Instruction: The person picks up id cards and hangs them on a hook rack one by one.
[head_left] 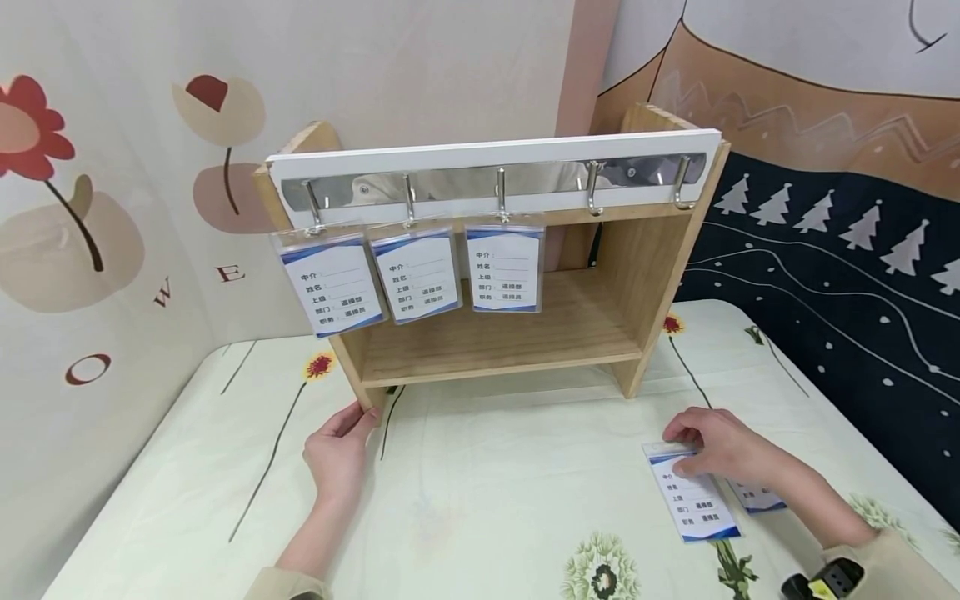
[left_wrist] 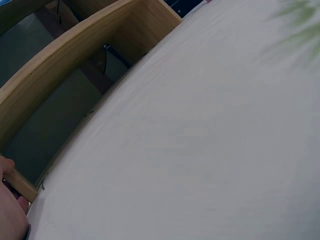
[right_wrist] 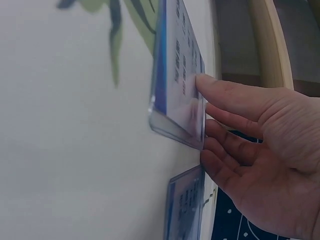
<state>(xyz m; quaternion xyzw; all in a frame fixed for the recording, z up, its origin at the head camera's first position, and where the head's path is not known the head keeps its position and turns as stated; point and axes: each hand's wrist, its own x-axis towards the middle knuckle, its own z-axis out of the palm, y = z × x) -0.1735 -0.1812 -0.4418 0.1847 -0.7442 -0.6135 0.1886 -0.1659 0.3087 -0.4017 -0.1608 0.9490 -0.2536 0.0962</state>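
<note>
A small wooden shelf (head_left: 510, 333) stands on the table, with a white hook rail (head_left: 495, 158) along its top front. Three clear-sleeved name badges hang from the left hooks: a left badge (head_left: 336, 283), a middle badge (head_left: 417, 275) and a right badge (head_left: 504, 268). My left hand (head_left: 337, 458) grips the foot of the shelf's left side panel, also at the edge of the left wrist view. With thumb and fingers, my right hand (right_wrist: 270, 135) pinches another name badge (right_wrist: 180, 85) at its top end. Partly hidden under that hand lies a further name badge (head_left: 759, 498).
Two hooks at the right of the rail, one of them a right-end hook (head_left: 682, 183), carry no badge. A flower-printed cloth (head_left: 480, 483) covers the table. Patterned curtains (head_left: 450, 67) stand behind the shelf and to both sides.
</note>
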